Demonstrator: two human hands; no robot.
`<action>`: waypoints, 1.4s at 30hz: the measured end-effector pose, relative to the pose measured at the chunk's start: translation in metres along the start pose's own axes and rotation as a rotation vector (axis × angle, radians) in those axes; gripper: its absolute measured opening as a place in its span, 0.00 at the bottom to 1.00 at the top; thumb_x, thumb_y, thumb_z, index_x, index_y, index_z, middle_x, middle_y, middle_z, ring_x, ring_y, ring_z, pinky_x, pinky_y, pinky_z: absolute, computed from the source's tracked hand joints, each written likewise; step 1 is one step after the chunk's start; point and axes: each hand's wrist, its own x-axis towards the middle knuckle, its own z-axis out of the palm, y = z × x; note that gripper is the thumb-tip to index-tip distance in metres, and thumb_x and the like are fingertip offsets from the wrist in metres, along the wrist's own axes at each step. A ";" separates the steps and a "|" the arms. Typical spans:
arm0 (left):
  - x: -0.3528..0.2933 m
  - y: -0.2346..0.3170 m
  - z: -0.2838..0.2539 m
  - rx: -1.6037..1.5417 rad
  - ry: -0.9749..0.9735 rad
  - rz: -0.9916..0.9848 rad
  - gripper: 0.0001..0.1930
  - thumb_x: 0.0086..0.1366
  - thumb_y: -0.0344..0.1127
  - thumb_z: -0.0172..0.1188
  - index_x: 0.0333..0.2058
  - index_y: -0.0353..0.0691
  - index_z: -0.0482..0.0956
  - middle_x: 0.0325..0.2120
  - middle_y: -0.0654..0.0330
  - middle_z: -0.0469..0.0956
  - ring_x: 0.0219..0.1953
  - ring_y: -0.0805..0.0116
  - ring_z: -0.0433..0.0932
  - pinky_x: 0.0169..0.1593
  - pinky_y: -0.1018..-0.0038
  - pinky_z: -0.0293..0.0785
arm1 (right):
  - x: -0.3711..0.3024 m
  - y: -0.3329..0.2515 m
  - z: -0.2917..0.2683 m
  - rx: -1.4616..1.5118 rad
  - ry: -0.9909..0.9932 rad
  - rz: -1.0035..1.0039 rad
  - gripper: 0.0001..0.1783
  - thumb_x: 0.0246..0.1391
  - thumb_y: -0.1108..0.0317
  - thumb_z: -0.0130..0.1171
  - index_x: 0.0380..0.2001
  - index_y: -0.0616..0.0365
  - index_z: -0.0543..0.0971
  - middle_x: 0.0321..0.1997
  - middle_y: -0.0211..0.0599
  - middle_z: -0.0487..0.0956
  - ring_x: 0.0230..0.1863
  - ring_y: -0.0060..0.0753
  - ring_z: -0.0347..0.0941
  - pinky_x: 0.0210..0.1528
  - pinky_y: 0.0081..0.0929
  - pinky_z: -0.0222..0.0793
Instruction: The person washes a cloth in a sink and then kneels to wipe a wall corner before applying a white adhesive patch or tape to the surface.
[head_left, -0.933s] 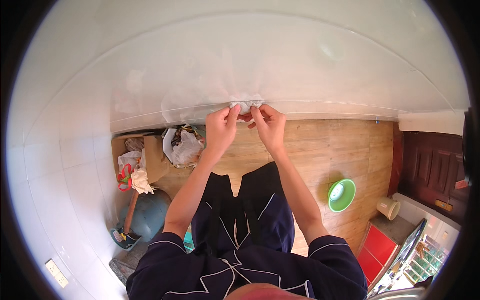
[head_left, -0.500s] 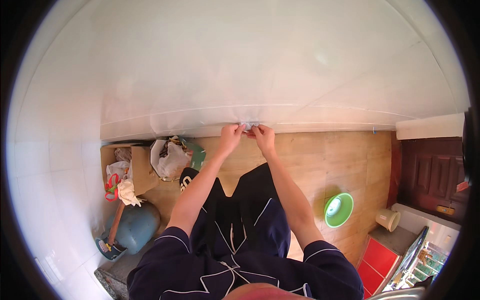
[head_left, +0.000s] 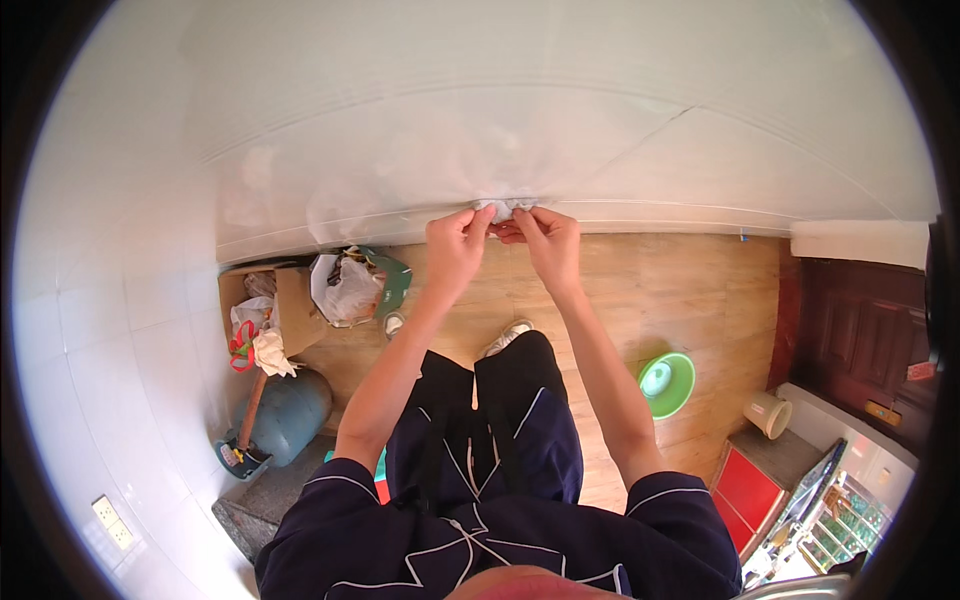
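Left hand [head_left: 455, 245] and right hand [head_left: 545, 240], each grip clenched on crumpled white cloth [head_left: 505, 207].

Both hands meet at the foot of the wall [head_left: 520, 120], left hand [head_left: 455, 250] beside right hand [head_left: 545, 245], a crumpled cloth [head_left: 505, 208] pinched between them, possibly a rag. Floor [head_left: 640, 290] below. Bin [head_left: 360, 285] and cardboard box [head_left: 285, 300] to the left; basin [head_left: 667, 384] right; cup [head_left: 768, 414] further right.

Both hands, left hand [head_left: 455, 250] and right hand [head_left: 545, 243], pinch a crumpled white cloth [head_left: 505, 207] against the white table [head_left: 600, 150] edge at twelve o'clock.
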 end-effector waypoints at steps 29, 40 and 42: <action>-0.013 -0.151 0.097 0.334 -0.241 -0.193 0.19 0.65 0.41 0.56 0.23 0.29 0.79 0.14 0.49 0.75 0.14 0.68 0.72 0.23 0.69 0.66 | 0.057 0.184 -0.089 0.000 0.095 0.169 0.11 0.58 0.74 0.54 0.28 0.76 0.77 0.26 0.45 0.81 0.28 0.31 0.81 0.31 0.23 0.78; 0.000 0.018 0.075 0.205 -0.190 -0.154 0.20 0.64 0.42 0.58 0.23 0.28 0.80 0.09 0.57 0.70 0.13 0.77 0.64 0.20 0.75 0.59 | 0.016 0.036 -0.090 -0.154 0.094 -0.048 0.12 0.58 0.74 0.53 0.26 0.74 0.77 0.26 0.42 0.81 0.29 0.28 0.80 0.32 0.22 0.76; -0.002 0.021 0.077 0.129 -0.146 -0.131 0.21 0.64 0.42 0.58 0.19 0.29 0.76 0.08 0.54 0.66 0.12 0.70 0.58 0.19 0.71 0.57 | 0.009 0.020 -0.085 -0.131 0.109 -0.043 0.11 0.58 0.74 0.53 0.27 0.73 0.78 0.27 0.42 0.82 0.28 0.27 0.79 0.32 0.21 0.75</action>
